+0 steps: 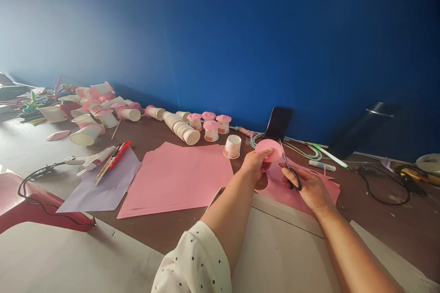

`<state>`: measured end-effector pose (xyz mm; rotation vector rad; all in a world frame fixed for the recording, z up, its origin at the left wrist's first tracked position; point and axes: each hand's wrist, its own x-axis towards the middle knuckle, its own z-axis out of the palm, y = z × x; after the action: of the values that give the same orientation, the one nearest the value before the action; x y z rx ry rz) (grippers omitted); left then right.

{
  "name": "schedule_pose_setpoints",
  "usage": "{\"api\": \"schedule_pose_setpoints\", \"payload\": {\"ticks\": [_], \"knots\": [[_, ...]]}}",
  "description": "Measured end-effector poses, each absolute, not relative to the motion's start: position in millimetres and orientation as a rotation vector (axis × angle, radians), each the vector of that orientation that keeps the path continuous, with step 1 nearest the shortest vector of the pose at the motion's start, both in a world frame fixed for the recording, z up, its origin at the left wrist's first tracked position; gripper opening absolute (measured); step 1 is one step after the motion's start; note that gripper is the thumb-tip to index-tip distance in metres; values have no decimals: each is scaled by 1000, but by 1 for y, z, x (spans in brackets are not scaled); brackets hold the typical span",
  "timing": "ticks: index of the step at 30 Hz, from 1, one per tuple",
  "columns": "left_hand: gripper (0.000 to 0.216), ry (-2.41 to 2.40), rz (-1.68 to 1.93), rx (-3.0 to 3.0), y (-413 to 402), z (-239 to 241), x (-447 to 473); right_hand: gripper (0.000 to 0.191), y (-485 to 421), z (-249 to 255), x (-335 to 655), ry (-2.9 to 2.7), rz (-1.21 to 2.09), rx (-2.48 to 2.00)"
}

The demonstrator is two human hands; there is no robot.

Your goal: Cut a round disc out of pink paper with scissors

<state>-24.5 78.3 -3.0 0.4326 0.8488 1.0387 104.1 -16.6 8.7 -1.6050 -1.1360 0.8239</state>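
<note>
1. A blue wall [240,32] rises behind a dark brown table [147,225] crowded with paper and cups.
2. The left hand [255,165] pinches a pink disc [270,146] close to its lower edge, thumb lying flat on top and fingers beneath. The disc is held up off the table, in front of a leaning phone [280,121].
3. The right hand [311,187] is closed around the handles of black-handled scissors [296,182]. Their blades point up beside the disc's right edge; how far apart they stand, I cannot tell.
4. Under the hands lies cut pink paper [330,187]; to its left is a wide stack of pink sheets [182,176].
5. Just left of the disc, a bare-topped cup [232,147] stands upside down, a small window drawn on its side. Past it, four cups with pink tops [211,132] stand in a cluster.
6. A row of nested cups [178,127] lies on its side — each cup sits inside the next.
7. Far left is a jumbled heap of cups [106,116], many with pink pieces attached. One open cup [85,135] lies tipped, its pale inside showing.
8. A glue gun [91,160] and a red cutter knife [112,161] rest on purple paper [103,194].
</note>
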Motion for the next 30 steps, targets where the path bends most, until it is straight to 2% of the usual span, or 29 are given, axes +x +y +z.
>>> {"api": "schedule_pose_setpoints", "payload": {"ticks": [14, 30], "knots": [[23, 853, 1033, 451, 79, -5, -24, 48, -16, 9, 105, -1162, 793, -1617], [28, 858, 1035, 435, 77, -1, -25, 46, -13, 5, 110, -1137, 816, -1637]]}}
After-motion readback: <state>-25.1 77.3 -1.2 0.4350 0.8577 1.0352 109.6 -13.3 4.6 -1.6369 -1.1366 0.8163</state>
